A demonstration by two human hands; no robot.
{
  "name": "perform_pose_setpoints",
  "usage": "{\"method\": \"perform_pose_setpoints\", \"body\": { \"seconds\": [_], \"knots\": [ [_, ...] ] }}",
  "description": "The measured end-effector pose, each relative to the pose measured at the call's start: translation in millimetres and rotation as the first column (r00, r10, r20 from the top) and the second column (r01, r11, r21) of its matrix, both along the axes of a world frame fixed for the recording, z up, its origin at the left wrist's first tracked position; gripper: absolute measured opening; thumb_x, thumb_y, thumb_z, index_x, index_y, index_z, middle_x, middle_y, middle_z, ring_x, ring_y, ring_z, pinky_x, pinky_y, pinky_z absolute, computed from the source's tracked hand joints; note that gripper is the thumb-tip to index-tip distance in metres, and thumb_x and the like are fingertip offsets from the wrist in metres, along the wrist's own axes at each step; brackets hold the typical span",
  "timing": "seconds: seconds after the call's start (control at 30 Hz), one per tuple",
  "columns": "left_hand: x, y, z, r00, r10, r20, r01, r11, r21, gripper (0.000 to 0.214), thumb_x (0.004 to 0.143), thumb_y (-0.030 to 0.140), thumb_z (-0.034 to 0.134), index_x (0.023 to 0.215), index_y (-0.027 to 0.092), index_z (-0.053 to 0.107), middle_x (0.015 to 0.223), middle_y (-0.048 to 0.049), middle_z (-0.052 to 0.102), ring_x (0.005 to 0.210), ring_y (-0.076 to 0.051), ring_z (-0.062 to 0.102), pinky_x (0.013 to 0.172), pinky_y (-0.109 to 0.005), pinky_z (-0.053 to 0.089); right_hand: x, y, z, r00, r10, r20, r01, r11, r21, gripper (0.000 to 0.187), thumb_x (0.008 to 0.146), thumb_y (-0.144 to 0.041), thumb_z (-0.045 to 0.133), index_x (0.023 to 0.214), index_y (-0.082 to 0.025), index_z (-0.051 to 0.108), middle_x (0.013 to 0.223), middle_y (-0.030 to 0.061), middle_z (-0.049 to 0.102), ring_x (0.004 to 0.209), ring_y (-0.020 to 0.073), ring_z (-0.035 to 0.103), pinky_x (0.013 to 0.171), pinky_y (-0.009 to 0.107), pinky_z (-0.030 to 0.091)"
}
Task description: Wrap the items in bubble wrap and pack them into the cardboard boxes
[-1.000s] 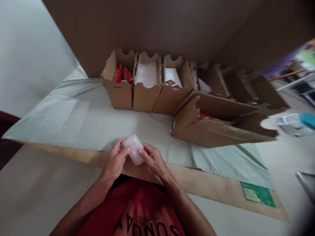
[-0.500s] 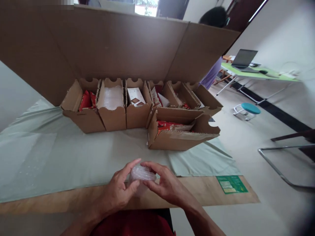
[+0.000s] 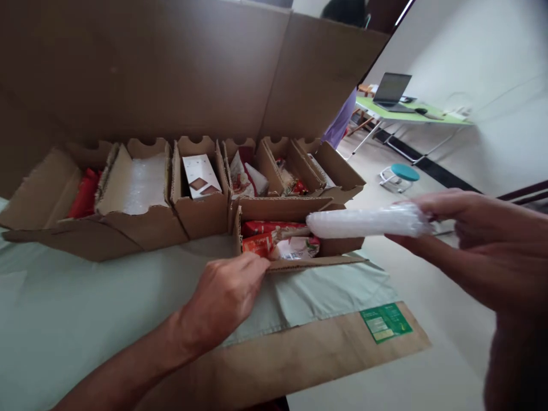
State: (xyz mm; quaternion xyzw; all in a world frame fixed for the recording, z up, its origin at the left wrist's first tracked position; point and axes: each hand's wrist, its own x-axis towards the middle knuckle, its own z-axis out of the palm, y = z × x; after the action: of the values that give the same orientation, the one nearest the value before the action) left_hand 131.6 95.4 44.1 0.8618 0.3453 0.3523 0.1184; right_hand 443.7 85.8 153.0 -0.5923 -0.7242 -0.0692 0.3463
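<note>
The bubble-wrapped packet [image 3: 363, 221], between both hands a moment ago, is pinched by the right hand [image 3: 483, 245] alone, one end over the front cardboard box [image 3: 338, 246]. The left hand [image 3: 226, 291] has gone to that box's near rim, fingers closed there, apparently steadying it.

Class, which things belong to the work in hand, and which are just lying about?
In use:
bubble-wrap bundle in the right hand
front cardboard box, touched by the left hand
row of boxes, probably

Lying about:
laptop
teal stool
</note>
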Motion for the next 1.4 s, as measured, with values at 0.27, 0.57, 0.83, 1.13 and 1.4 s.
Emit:
{"method": "perform_pose_setpoints", "body": {
  "seconds": [0.27, 0.57, 0.83, 1.13, 1.4],
  "knots": [
    [-5.9, -9.3, -5.3, 0.998, -0.067, 0.015, 0.066, 0.998, 0.021, 0.035, 0.094, 0.008, 0.049, 0.122, 0.023, 0.062, 0.109, -0.0065, 0.077, 0.092, -0.019, 0.077, 0.074, -0.029, 0.064, -19.7, 52.1, 0.0, 0.863, 0.461, 0.207, -0.373, 0.857, -0.356, 0.032, 0.098, -0.056, 0.055, 0.094, -0.031, 0.075, 0.086, 0.0016, 0.072, 0.071, 0.0166, 0.064, 0.061, 0.033, 0.048],
    [-6.7, -9.8, -8.7, 0.998, -0.067, 0.02, 0.067, 0.998, -0.011, 0.032, 0.096, 0.01, 0.047, 0.121, 0.022, 0.063, 0.113, -0.0073, 0.077, 0.094, -0.019, 0.076, 0.075, -0.03, 0.064, -60.0, 60.1, -25.6, 0.919, 0.378, -0.114, -0.39, 0.823, -0.414, 0.013, 0.088, -0.037, 0.07, 0.089, -0.024, 0.07, 0.064, -0.0045, 0.064, 0.051, 0.0107, 0.052, 0.047, 0.024, 0.038],
    [-5.6, -9.6, -7.3, 0.998, -0.052, 0.026, 0.052, 0.998, 0.034, 0.026, 0.095, 0.009, 0.047, 0.113, 0.017, 0.065, 0.107, -0.008, 0.077, 0.087, -0.019, 0.075, 0.07, -0.03, 0.063, -114.0, 84.1, -69.4, 0.827, 0.548, 0.122, -0.317, 0.635, -0.705, 0.011, 0.085, -0.018, 0.068, 0.091, -0.023, 0.075, 0.08, -0.0009, 0.075, 0.068, 0.0159, 0.066, 0.058, 0.025, 0.037],
    [-5.9, -9.1, -11.0, 0.997, -0.052, 0.059, 0.049, 0.998, 0.049, 0.025, 0.094, 0.008, 0.049, 0.111, 0.015, 0.067, 0.105, -0.0077, 0.077, 0.087, -0.019, 0.075, 0.071, -0.03, 0.061, -135.1, 77.9, -63.0, 0.545, 0.634, 0.549, -0.126, 0.71, -0.693, 0.019, 0.094, -0.016, 0.06, 0.088, -0.017, 0.078, 0.094, 0.0118, 0.077, 0.094, 0.0271, 0.066, 0.075, 0.035, 0.036],
    [-4.8, -12.5, -21.2, 0.993, 0.051, 0.103, -0.062, 0.993, 0.103, 0.029, 0.094, 0.006, 0.053, 0.119, 0.015, 0.064, 0.113, -0.0085, 0.073, 0.095, -0.017, 0.073, 0.08, -0.028, 0.061, -116.5, 89.4, -62.7, 0.516, 0.697, 0.498, -0.334, 0.699, -0.633, 0.016, 0.092, -0.03, 0.068, 0.099, -0.017, 0.076, 0.098, 0.0095, 0.077, 0.091, 0.0245, 0.067, 0.08, 0.036, 0.039]
  ]
}}
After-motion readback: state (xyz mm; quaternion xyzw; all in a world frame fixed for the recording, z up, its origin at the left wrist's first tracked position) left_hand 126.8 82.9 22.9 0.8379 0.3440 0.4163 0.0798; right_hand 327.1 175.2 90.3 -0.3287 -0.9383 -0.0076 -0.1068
